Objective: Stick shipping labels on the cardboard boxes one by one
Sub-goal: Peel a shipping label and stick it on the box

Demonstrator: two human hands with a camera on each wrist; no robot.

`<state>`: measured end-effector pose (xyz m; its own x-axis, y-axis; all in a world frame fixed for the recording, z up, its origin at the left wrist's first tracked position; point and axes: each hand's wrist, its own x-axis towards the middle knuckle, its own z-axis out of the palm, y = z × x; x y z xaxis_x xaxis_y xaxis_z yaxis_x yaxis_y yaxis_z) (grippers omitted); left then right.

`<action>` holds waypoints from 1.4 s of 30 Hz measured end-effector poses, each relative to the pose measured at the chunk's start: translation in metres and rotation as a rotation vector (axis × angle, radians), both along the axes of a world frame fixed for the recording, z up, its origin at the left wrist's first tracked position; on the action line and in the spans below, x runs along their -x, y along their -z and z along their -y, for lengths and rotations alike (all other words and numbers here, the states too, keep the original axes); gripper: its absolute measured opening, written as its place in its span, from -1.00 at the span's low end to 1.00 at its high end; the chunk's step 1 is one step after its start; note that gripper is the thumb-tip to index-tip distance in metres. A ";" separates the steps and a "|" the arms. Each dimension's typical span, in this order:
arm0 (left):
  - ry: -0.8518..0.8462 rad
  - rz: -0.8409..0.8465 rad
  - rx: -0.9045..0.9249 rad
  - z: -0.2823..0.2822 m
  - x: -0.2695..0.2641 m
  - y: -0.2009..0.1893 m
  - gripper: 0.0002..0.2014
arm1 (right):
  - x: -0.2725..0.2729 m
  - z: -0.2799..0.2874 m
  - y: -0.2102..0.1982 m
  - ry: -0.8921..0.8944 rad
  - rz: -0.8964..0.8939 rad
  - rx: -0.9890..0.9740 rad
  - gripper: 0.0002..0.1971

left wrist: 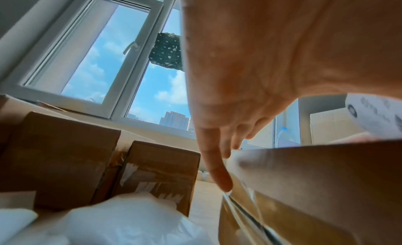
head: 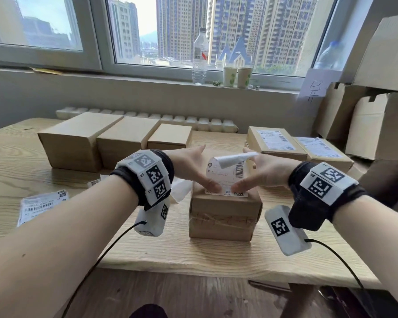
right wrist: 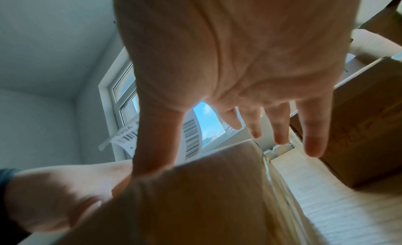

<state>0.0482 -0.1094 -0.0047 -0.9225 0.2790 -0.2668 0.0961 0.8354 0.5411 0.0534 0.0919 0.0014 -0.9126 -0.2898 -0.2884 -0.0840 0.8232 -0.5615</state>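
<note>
A small taped cardboard box (head: pixel 225 214) stands on the wooden table (head: pixel 170 253) in front of me. A white shipping label (head: pixel 224 177) lies on its top; the near edge is down, the far end curls up into the air. My left hand (head: pixel 193 167) and right hand (head: pixel 261 171) flank the label. Both thumbs press its near edge onto the box, and the other fingers stretch straight forward. The left wrist view shows the left hand (left wrist: pixel 228 111) over the box (left wrist: pixel 315 180). In the right wrist view, the right hand (right wrist: pixel 228 94) has its thumb on the box (right wrist: pixel 195 197), with the curled label (right wrist: pixel 191 140) behind it.
Three plain boxes (head: pixel 124 141) stand in a row at the back left. Two labelled boxes (head: pixel 274 141) lie at the back right. Loose labels (head: pixel 41 203) and crumpled backing paper (head: pixel 182 189) lie to the left. Large cartons (head: pixel 377 125) are stacked at the right.
</note>
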 end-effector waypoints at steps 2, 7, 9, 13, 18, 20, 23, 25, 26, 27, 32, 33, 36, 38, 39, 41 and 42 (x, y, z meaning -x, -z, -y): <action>0.012 -0.018 -0.015 -0.002 0.005 0.003 0.42 | 0.000 0.005 -0.005 -0.022 0.022 -0.025 -0.50; 0.010 0.012 -0.067 -0.005 0.018 0.006 0.42 | 0.014 0.005 -0.002 0.030 0.060 -0.018 -0.15; 0.017 -0.032 -0.013 -0.007 0.021 0.004 0.29 | 0.020 0.003 -0.003 0.038 0.066 -0.041 0.12; -0.031 -0.093 0.007 -0.003 0.032 0.004 0.04 | 0.031 0.003 -0.012 0.020 0.058 -0.149 0.32; -0.099 -0.145 -0.088 -0.003 0.038 0.007 -0.08 | 0.040 0.012 -0.015 0.081 -0.021 -0.176 -0.01; -0.116 -0.142 -0.110 -0.004 0.041 0.008 -0.20 | 0.044 0.015 -0.012 0.142 -0.050 -0.123 -0.12; -0.131 -0.173 -0.114 -0.005 0.046 0.009 -0.34 | 0.050 0.018 -0.008 0.180 -0.078 -0.109 -0.29; -0.162 -0.193 -0.116 -0.005 0.050 0.010 -0.40 | 0.055 0.021 -0.008 0.183 -0.117 -0.124 -0.39; -0.175 -0.204 -0.113 -0.006 0.052 0.011 -0.45 | 0.058 0.022 -0.007 0.185 -0.132 -0.128 -0.44; -0.183 -0.214 -0.106 -0.006 0.055 0.011 -0.50 | 0.061 0.023 -0.006 0.182 -0.147 -0.133 -0.48; -0.216 -0.260 -0.094 -0.008 0.062 0.016 -0.74 | 0.067 0.023 0.000 0.162 -0.250 -0.177 -0.62; -0.222 -0.261 -0.109 -0.008 0.062 0.017 -0.76 | 0.067 0.022 0.001 0.158 -0.261 -0.184 -0.62; -0.232 -0.274 -0.106 -0.008 0.059 0.017 -0.77 | 0.062 0.021 0.002 0.146 -0.270 -0.190 -0.59; -0.236 -0.287 -0.064 -0.010 0.056 0.016 -0.75 | 0.059 0.019 0.003 0.085 -0.339 -0.252 -0.50; -0.237 -0.291 -0.045 -0.010 0.055 0.016 -0.74 | 0.056 0.018 0.003 0.034 -0.391 -0.290 -0.46; -0.240 -0.299 -0.016 -0.010 0.054 0.015 -0.72 | 0.046 0.019 0.001 -0.064 -0.429 -0.303 -0.41; -0.241 -0.308 0.002 -0.010 0.053 0.015 -0.70 | 0.040 0.019 -0.001 -0.105 -0.401 -0.300 -0.40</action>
<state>-0.0044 -0.0999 -0.0199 -0.9985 0.0441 0.0321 0.0543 0.8548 0.5161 0.0129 0.0731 0.0020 -0.9391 -0.3436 -0.0060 -0.3349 0.9189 -0.2084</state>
